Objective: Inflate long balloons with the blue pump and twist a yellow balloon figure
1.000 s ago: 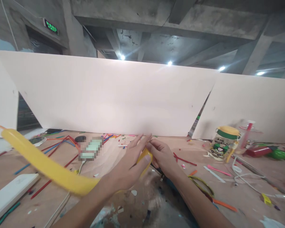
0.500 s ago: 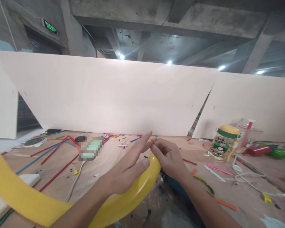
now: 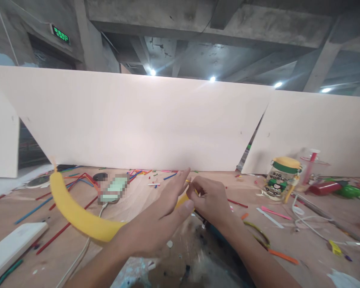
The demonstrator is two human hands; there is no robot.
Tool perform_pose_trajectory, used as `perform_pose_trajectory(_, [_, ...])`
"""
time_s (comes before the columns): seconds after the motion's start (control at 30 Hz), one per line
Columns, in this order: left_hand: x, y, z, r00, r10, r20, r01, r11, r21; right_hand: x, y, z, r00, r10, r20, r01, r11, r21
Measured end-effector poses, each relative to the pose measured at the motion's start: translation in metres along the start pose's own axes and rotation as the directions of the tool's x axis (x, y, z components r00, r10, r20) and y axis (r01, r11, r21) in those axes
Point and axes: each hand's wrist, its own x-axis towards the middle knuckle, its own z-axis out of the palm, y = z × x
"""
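A long yellow modelling balloon (image 3: 78, 218) curves from my hands out to the left, its thin uninflated tip pointing up at the far end. My left hand (image 3: 159, 218) has its fingers stretched forward and holds the balloon's near end between thumb and fingers. Against those fingers, my right hand (image 3: 211, 198) pinches the balloon's neck with thumb and bent forefinger. Part of the balloon is hidden behind my left hand and forearm.
White boards (image 3: 144, 120) stand along the back of the table. Left of my hands are a blurred phone (image 3: 115, 189) on a cable, a white box (image 3: 18, 244) and uninflated balloons. At right stand a yellow-lidded jar (image 3: 282, 178) and a pink pump (image 3: 312, 168).
The balloon's free end has swung into view at the left, and the balloon looks shorter and thinner. My hands stay together at almost the same place.
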Motion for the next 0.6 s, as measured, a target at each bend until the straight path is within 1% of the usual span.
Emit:
perform_pose_trajectory(0.1, [-0.003, 0.003, 0.005, 1.0, 0.013, -0.022, -0.012, 0.998, 0.065, 0.003, 0.01, -0.002, 0.999, -0.007, -0.052, 0.002, 0.995, -0.099])
perform_pose_trajectory(0.17, [-0.006, 0.004, 0.005, 0.999, -0.022, -0.042, 0.026, 0.996, 0.084, 0.006, 0.018, -0.01, 0.992, 0.037, -0.117, -0.056, 0.985, -0.162])
perform_pose_trajectory(0.23, [-0.007, 0.003, 0.004, 0.996, -0.054, -0.068, 0.059, 0.995, 0.075, 0.008, 0.023, -0.021, 0.975, 0.084, -0.208, -0.12, 0.979, -0.165])
perform_pose_trajectory(0.27, [-0.006, 0.002, 0.003, 0.995, -0.051, -0.091, 0.056, 0.997, 0.058, 0.009, 0.024, -0.026, 0.968, 0.077, -0.237, -0.115, 0.982, -0.147])
perform_pose_trajectory(0.3, [-0.004, 0.001, 0.003, 0.991, -0.032, -0.132, 0.036, 0.999, 0.028, 0.01, 0.022, -0.03, 0.971, 0.066, -0.228, -0.092, 0.99, -0.103])
perform_pose_trajectory(0.37, [0.003, -0.001, 0.004, 0.97, 0.009, -0.245, -0.024, 0.998, -0.059, 0.01, 0.014, -0.035, 0.987, 0.049, -0.155, -0.036, 0.996, 0.083])
perform_pose_trajectory(0.43, [0.01, -0.002, 0.005, 0.948, -0.012, -0.319, -0.036, 0.989, -0.144, 0.009, 0.002, -0.036, 0.998, 0.042, -0.055, -0.026, 0.962, 0.27])
perform_pose_trajectory(0.47, [0.012, -0.001, 0.005, 0.943, -0.037, -0.33, -0.023, 0.984, -0.176, 0.008, -0.004, -0.036, 0.999, 0.035, -0.008, -0.03, 0.941, 0.337])
perform_pose_trajectory(0.53, [0.014, 0.002, 0.005, 0.944, -0.067, -0.323, 0.002, 0.98, -0.199, 0.007, -0.014, -0.035, 0.998, -0.004, 0.07, -0.026, 0.91, 0.414])
perform_pose_trajectory(0.6, [0.014, 0.006, 0.004, 0.94, -0.041, -0.339, -0.026, 0.981, -0.19, 0.006, -0.02, -0.035, 0.99, -0.077, 0.114, 0.017, 0.891, 0.453])
